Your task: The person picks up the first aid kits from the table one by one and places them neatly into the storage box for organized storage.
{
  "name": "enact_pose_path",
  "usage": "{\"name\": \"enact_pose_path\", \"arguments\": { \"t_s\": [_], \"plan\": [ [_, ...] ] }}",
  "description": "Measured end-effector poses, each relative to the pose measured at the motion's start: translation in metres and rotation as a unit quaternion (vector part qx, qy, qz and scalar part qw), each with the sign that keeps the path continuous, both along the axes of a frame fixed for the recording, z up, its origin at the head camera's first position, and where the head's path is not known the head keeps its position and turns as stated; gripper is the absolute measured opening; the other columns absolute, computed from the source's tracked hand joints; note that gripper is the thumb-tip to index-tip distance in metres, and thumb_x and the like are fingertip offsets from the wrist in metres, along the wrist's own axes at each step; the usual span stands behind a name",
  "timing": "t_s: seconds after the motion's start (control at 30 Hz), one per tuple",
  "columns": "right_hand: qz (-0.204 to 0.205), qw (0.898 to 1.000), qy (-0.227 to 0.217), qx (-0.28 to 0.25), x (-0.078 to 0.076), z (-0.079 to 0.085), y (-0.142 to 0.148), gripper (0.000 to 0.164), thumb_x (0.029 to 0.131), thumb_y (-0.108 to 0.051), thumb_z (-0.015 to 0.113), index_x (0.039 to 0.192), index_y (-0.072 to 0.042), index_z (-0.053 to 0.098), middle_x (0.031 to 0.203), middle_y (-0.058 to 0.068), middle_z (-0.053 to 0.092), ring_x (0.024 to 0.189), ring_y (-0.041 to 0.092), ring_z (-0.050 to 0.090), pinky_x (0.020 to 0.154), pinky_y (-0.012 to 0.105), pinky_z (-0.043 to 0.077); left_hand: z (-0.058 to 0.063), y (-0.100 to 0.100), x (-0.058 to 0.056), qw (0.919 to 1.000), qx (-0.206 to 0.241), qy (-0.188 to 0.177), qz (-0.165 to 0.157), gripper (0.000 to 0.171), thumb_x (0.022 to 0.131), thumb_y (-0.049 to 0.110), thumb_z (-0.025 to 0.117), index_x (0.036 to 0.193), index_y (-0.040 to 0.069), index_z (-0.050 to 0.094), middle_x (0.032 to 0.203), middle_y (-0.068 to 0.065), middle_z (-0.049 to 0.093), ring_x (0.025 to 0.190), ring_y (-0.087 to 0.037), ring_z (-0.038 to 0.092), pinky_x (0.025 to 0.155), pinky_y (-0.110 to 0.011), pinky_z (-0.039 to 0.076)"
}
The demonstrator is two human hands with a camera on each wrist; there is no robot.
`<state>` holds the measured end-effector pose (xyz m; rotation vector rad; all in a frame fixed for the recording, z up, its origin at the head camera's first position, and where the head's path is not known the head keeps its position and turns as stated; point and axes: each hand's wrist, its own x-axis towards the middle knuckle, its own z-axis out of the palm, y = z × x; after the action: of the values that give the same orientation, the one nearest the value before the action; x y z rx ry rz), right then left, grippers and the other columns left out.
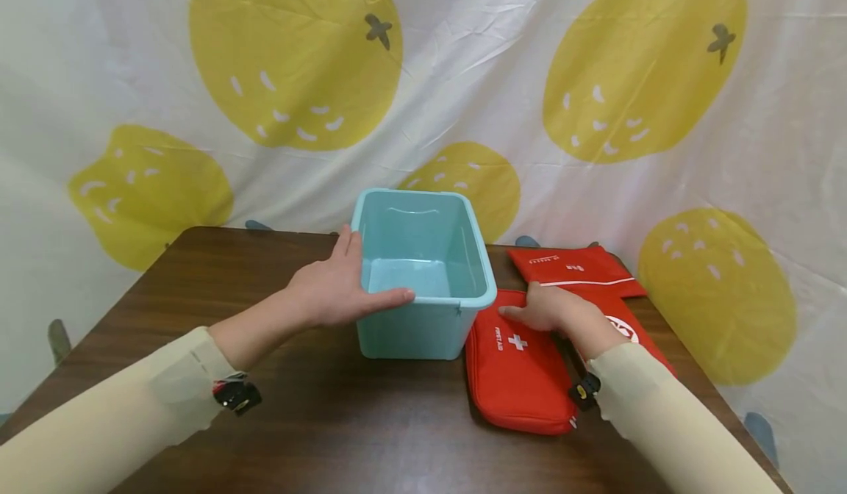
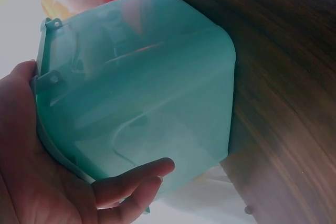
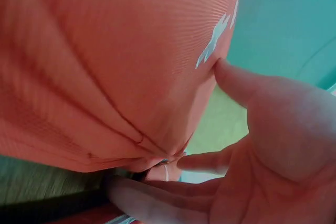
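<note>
A light teal plastic bin [image 1: 423, 332] stands upright on the table, its inside bare. My left hand [image 1: 331, 288] rests at its near left corner, thumb along the near rim and fingers straight against the left side. The left wrist view shows the fingers [image 2: 136, 184] lying along the bin's outer wall. Beside the bin lies a red first aid pouch [image 1: 512, 384] with a white cross. My right hand [image 1: 552, 310] holds its far right edge; the thumb [image 3: 236, 85] presses the top near white lettering, and the other fingers reach round the edge.
To the right, a second red pouch [image 1: 651, 332] with a white round emblem lies partly behind my right hand. A flat red pouch [image 1: 576, 265] with a white stripe is at the back. The brown wooden table [image 1: 304, 420] meets a lemon-print curtain [image 1: 463, 75].
</note>
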<state>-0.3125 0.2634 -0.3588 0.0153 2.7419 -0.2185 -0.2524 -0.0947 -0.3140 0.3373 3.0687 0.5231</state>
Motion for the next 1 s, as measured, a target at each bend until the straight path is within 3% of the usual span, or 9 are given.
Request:
{"name": "enact_pose_path", "arguments": {
  "t_s": [0.17, 0.4, 0.6, 0.7, 0.8, 0.9, 1.0],
  "plan": [
    [-0.029, 0.999, -0.018, -0.020, -0.006, 0.000, -0.001, 0.086, 0.087, -0.059, 0.071, 0.138, 0.006, 0.045, 0.103, 0.015, 0.060, 0.092, 0.029, 0.061, 0.070, 0.039, 0.056, 0.000, 0.002, 0.000, 1.0000, -0.001, 0.001, 0.001, 0.146, 0.064, 0.104, 0.040, 0.163, 0.002, 0.002, 0.171, -0.015, 0.003, 0.122, -0.038, 0.061, 0.081, -0.048, 0.054],
    [-0.059, 0.995, -0.017, -0.075, -0.008, -0.005, 0.010, 0.095, 0.079, -0.064, 0.077, 0.134, 0.007, 0.043, 0.100, 0.014, 0.057, 0.084, 0.025, 0.060, 0.065, 0.033, 0.053, -0.001, 0.004, -0.003, 1.0000, 0.003, 0.007, 0.002, 0.144, 0.065, 0.103, 0.040, 0.163, 0.003, 0.003, 0.172, -0.013, 0.005, 0.118, -0.035, 0.063, 0.078, -0.045, 0.054],
    [-0.069, 0.982, -0.006, -0.174, -0.008, -0.006, 0.022, 0.064, 0.079, -0.056, 0.082, 0.107, -0.005, 0.055, 0.086, 0.007, 0.062, 0.074, 0.019, 0.059, 0.064, 0.030, 0.047, -0.004, 0.005, -0.004, 0.9999, 0.005, 0.012, 0.003, 0.144, 0.064, 0.103, 0.041, 0.162, 0.004, 0.005, 0.171, -0.012, 0.007, 0.115, -0.033, 0.063, 0.075, -0.044, 0.054],
    [-0.076, 0.965, -0.006, -0.249, -0.007, -0.005, 0.028, 0.059, 0.083, -0.049, 0.081, 0.110, -0.004, 0.054, 0.089, 0.008, 0.066, 0.070, 0.017, 0.060, 0.061, 0.028, 0.048, -0.004, 0.005, -0.004, 0.9999, 0.005, 0.011, 0.005, 0.145, 0.063, 0.104, 0.041, 0.163, 0.004, 0.005, 0.171, -0.012, 0.006, 0.115, -0.034, 0.063, 0.076, -0.044, 0.054],
    [-0.087, 0.938, -0.002, -0.334, -0.005, -0.004, 0.033, 0.069, 0.087, -0.039, 0.080, 0.134, -0.004, 0.043, 0.111, 0.015, 0.064, 0.080, 0.021, 0.066, 0.069, 0.030, 0.057, -0.004, 0.005, -0.004, 0.9999, 0.008, 0.012, 0.005, 0.146, 0.063, 0.104, 0.041, 0.163, 0.004, 0.004, 0.171, -0.013, 0.006, 0.115, -0.035, 0.063, 0.076, -0.045, 0.054],
    [-0.089, 0.907, 0.023, -0.410, -0.004, -0.001, 0.039, 0.085, 0.091, -0.028, 0.077, 0.156, -0.016, 0.023, 0.138, 0.021, 0.046, 0.105, 0.030, 0.064, 0.084, 0.037, 0.060, -0.004, 0.005, -0.004, 0.9999, 0.010, 0.013, 0.004, 0.146, 0.062, 0.105, 0.040, 0.163, 0.004, 0.004, 0.171, -0.012, 0.007, 0.114, -0.034, 0.063, 0.076, -0.045, 0.054],
    [-0.081, 0.885, 0.062, -0.454, -0.003, 0.003, 0.045, 0.085, 0.094, -0.024, 0.073, 0.161, -0.029, 0.021, 0.148, 0.021, 0.036, 0.116, 0.034, 0.059, 0.087, 0.039, 0.059, -0.003, 0.006, -0.004, 0.9999, 0.006, 0.014, 0.003, 0.147, 0.062, 0.105, 0.039, 0.163, 0.004, 0.004, 0.171, -0.012, 0.007, 0.114, -0.033, 0.064, 0.074, -0.043, 0.053]
  ]
}}
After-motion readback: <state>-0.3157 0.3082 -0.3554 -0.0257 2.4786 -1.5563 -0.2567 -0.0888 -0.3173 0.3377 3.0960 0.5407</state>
